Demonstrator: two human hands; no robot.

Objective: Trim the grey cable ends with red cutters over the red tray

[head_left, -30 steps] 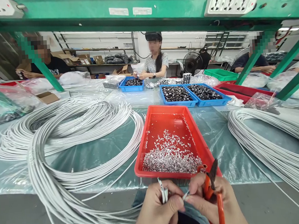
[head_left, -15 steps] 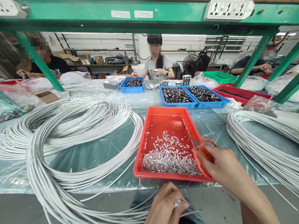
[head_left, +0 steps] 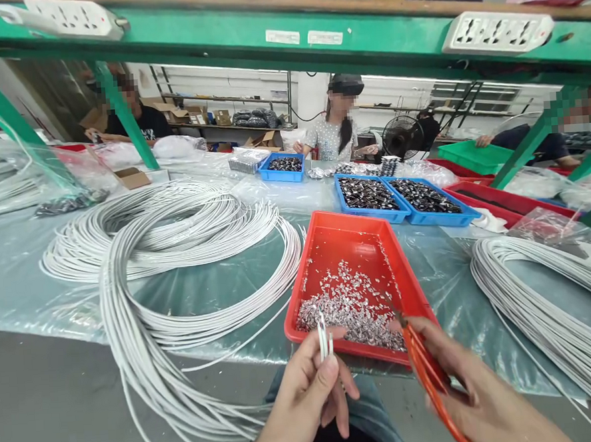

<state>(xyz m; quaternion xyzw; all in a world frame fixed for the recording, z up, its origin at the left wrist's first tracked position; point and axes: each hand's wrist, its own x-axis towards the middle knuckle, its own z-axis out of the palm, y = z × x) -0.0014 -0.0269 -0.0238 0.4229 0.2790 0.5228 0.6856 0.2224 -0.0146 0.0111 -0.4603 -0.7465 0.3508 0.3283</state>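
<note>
White cable ends [head_left: 324, 339], stripped at the tips, stand upright in the left hand [head_left: 306, 390], in front of the near left part of the red tray [head_left: 334, 245]. The grip of this hand pinches them between thumb and forefinger, the lower fingers hanging loose. The right hand [head_left: 468, 377], at the tray's near right corner, has its grip closed around the orange-handled scissors [head_left: 424, 366], whose dark blades point over the tray; whether the blades are parted cannot be told. Silvery scraps [head_left: 351, 314] heap toward the tray's near end and thin out farther back. Left of the tray, a large white cable coil [head_left: 114, 285] lies on the sheeted table [head_left: 19, 291], its strands trailing over the front edge; a second coil [head_left: 557, 328] lies to the tray's right. Beyond the tray, two adjoining blue trays [head_left: 374, 211] contain dark pieces; farther back sits a co-worker [head_left: 328, 142] in a patterned top.
</note>
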